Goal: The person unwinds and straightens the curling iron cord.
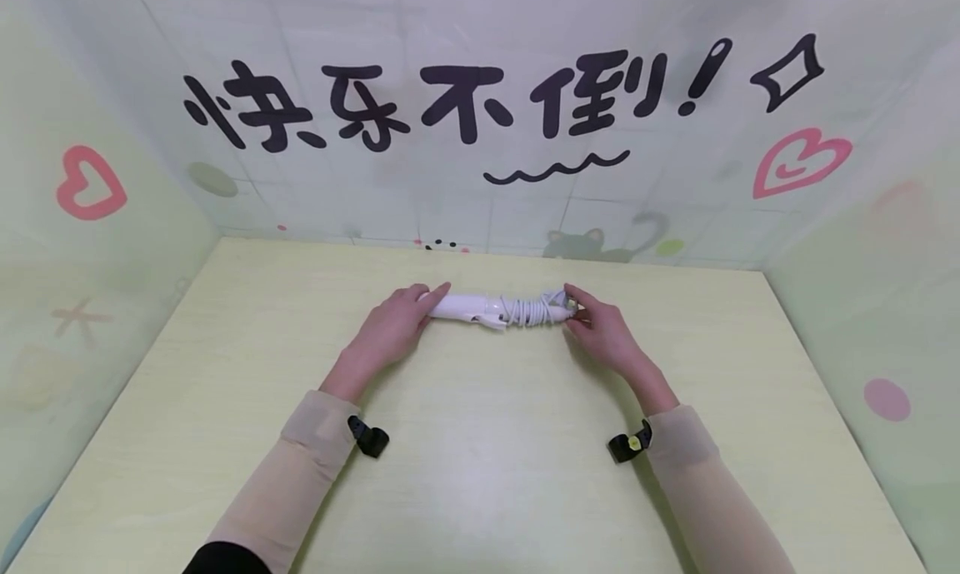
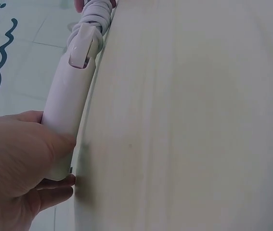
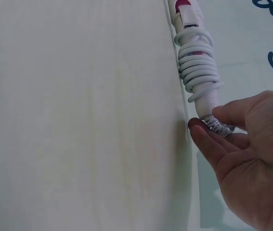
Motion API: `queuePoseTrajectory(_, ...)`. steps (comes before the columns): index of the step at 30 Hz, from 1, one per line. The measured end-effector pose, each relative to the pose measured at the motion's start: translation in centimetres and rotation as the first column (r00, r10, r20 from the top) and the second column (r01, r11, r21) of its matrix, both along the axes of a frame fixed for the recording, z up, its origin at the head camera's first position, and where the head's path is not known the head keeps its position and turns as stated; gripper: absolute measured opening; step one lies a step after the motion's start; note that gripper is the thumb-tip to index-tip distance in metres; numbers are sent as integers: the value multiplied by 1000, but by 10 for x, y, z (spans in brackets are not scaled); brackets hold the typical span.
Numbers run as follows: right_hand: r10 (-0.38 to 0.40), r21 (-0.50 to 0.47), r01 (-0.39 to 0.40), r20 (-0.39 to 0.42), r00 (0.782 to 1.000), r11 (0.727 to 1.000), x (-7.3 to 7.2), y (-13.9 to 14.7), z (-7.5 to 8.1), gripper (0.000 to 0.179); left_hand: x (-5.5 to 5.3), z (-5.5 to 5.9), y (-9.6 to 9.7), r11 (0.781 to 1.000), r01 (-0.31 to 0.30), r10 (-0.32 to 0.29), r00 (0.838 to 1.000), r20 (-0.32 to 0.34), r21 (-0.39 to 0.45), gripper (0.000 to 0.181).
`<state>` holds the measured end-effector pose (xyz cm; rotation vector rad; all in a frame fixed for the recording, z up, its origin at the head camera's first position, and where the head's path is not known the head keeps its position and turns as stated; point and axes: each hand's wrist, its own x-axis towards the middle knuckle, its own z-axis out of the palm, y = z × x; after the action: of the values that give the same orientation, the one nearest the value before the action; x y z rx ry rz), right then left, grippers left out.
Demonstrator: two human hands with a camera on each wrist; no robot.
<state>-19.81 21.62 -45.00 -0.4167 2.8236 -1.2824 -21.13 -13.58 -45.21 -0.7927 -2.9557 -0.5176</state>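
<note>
A white curling iron lies level across the far part of the table, its grey-white cord coiled in several turns around the handle. My left hand grips the thick end on the left, thumb on one side and fingers on the other. At the opposite end, my right hand pinches the handle's tip, where the cord comes out through a ribbed sleeve. A small lever stands up midway along the body in the left wrist view. Part of the thick end is hidden behind the left hand.
The pale wooden table runs back to a printed backdrop with black characters. Side panels rise along the left and right table edges. Both wrists wear small black cameras.
</note>
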Motion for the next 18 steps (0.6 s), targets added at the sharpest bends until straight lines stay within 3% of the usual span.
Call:
queuePoseTrajectory(10, -16, -44, 16, 17, 1000, 999, 7, 0, 1, 59, 3, 2, -2, 1000, -17, 17, 998, 58, 1, 55)
queuePoseTrajectory(18, -18, -77, 17, -19, 1000, 997, 12, -3, 6, 58, 4, 1, -5, 999, -7, 6, 999, 43, 36, 54)
